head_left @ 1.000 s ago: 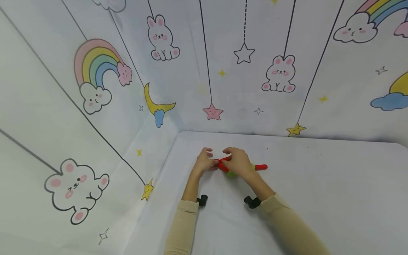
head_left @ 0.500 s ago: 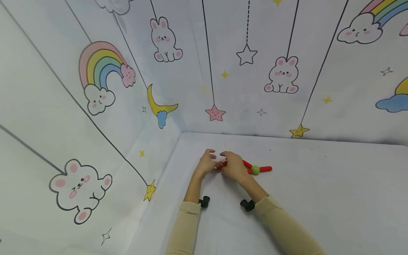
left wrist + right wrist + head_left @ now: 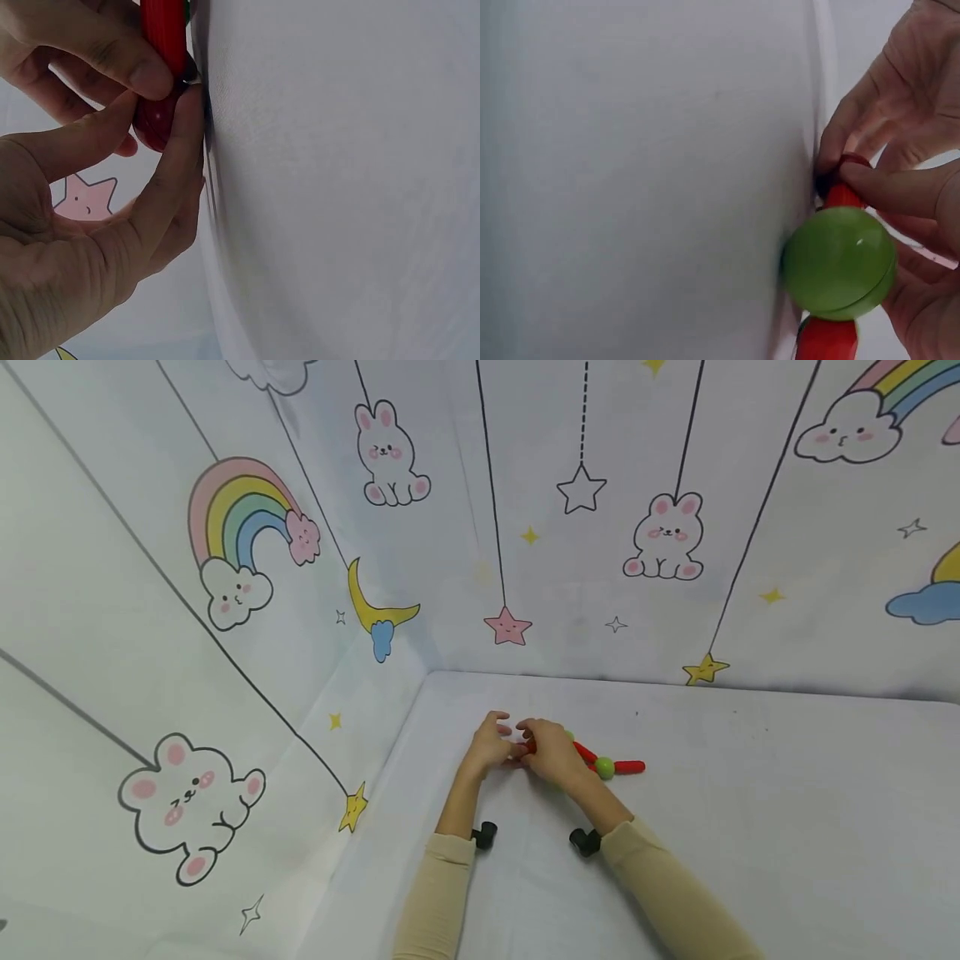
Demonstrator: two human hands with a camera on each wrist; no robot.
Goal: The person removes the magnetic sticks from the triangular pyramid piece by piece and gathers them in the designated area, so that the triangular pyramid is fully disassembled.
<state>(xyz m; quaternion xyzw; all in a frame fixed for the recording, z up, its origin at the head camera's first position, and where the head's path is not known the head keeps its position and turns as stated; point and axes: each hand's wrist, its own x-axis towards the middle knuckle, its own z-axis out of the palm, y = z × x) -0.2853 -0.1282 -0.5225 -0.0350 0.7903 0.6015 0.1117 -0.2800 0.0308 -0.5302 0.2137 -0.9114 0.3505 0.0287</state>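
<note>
Toward the back of the white table, my two hands meet over a toy framework of red rods and green balls. In the left wrist view, my left hand [image 3: 90, 255] pinches a dark red ball [image 3: 156, 124] between thumb and finger. My right hand [image 3: 555, 756] grips a red rod [image 3: 163, 37] with its thumb along it, and the rod's end meets the red ball. A green ball [image 3: 838, 262] joins this rod to another below it in the right wrist view. Further right, another green ball [image 3: 604, 767] carries an outer red rod [image 3: 630, 767]. My right hand hides part of the framework.
The white table [image 3: 750, 827] runs up to a white back wall [image 3: 570, 635] and a side wall printed with rabbits, stars and rainbows. Black wrist cameras, such as the left one [image 3: 486, 835], sit at both cuffs.
My right hand has shifted left, closer to my left hand. The framework has turned: the right-hand green ball and its rods now show beyond the hand. The head view has shifted slightly.
</note>
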